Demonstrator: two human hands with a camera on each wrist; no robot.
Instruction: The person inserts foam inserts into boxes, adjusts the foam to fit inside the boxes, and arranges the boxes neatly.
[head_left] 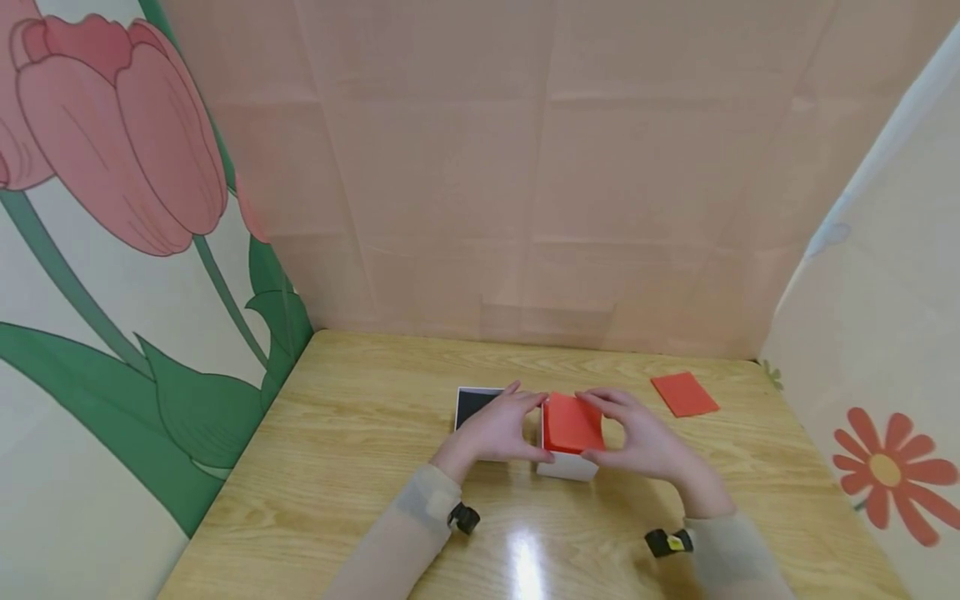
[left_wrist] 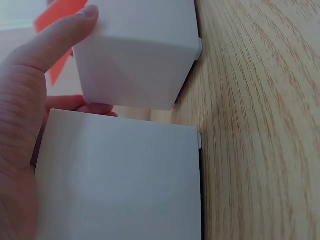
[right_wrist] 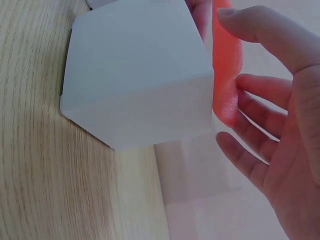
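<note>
Pink creased paper covered the back wall [head_left: 525,167], with a big tulip mural [head_left: 112,133] on the left panel and an orange daisy print [head_left: 888,471] on the right one. Between them sat a light wood-grain desk [head_left: 360,467] with a glossy patch of glare near the front edge.

Hidden stuff first: the left hand [head_left: 495,429] lay over most of a second white box [left_wrist: 125,185], so from the head view only its black inside [head_left: 474,404] peeked out at the far corner. What was inside either box, couldn't tell. The left wrist view only caught the outer walls of both boxes, standing just beside each other with a thin gap. The right wrist view was washed out and blurry in its lower half. Both forearms were cut off at the bottom of the head view, each in a pale sleeve with a small black camera mount at the wrist.

Middle of the desk: a white box [head_left: 567,467] with an orange-red card [head_left: 572,422] sitting over its top. The right hand [head_left: 637,442] had the card's right edge pinched, thumb on one side and curled fingers [right_wrist: 260,115] on the other. The left hand's fingers were fairly straight, thumb tip [left_wrist: 87,12] touching the top corner of the white box by the card's left edge, not clearly gripping anything.

Another orange-red card [head_left: 684,393] lay flat on the desk well off to the right, toward the back.
</note>
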